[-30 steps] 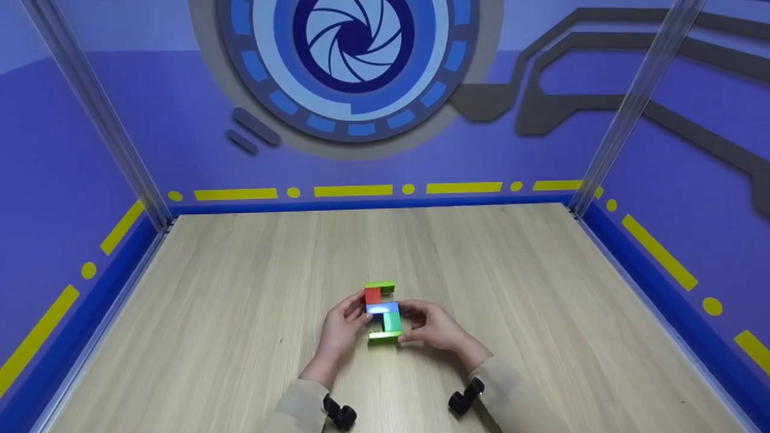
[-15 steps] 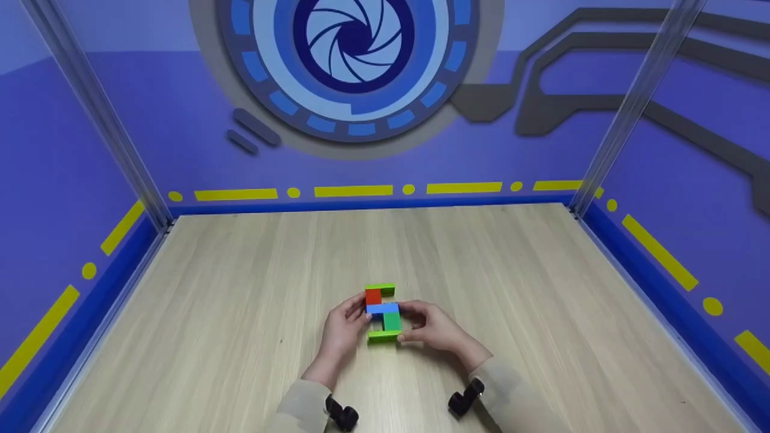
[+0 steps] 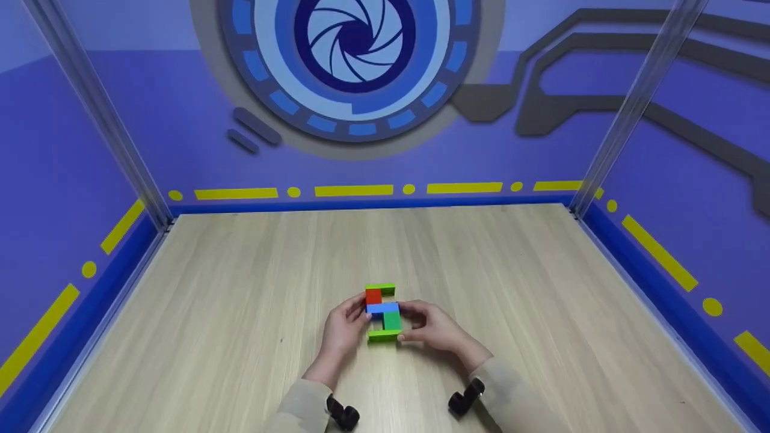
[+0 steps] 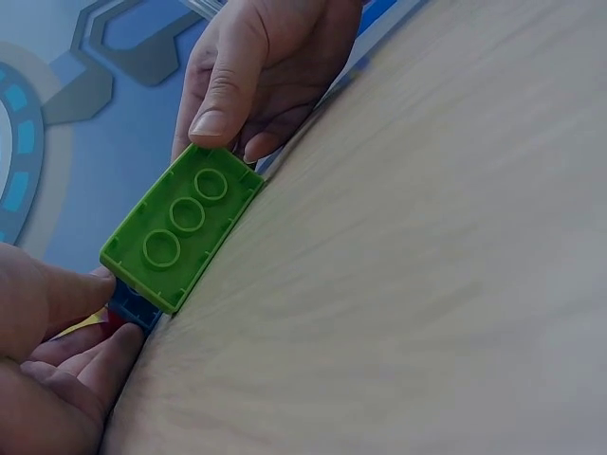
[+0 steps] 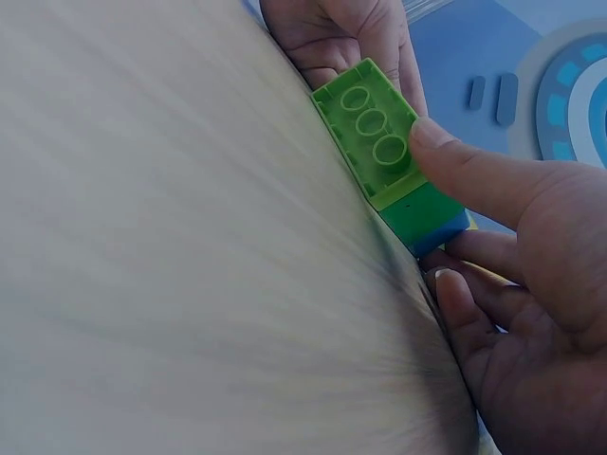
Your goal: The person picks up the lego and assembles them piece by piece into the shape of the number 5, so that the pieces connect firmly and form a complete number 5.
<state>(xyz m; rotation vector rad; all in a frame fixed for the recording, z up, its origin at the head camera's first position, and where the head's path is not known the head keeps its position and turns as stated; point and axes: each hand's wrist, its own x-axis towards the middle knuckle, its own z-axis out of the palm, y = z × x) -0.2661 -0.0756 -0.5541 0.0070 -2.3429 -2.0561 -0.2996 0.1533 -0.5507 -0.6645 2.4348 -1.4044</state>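
Observation:
An S-shaped build of toy building bricks lies on its side on the table between the two hands. From far to near in the head view it shows a lime brick, a red brick, a blue brick, a green brick and a second lime brick. That near lime brick turns its hollow underside, with three rings, to both wrist cameras. My left hand pinches the build's left side around the blue and red bricks. On the right, my right hand grips it, thumb at the near lime brick.
The wood-grain table stretches out on all sides of the hands. Blue-purple printed panels enclose it at the back and both sides, with metal posts at the far corners. Each sleeve carries a black wrist camera.
Over the first half second the brick build tilts slightly within the hands, and its glare fades. The left forearm shifts a touch to the right. Since then hardly anything moves.

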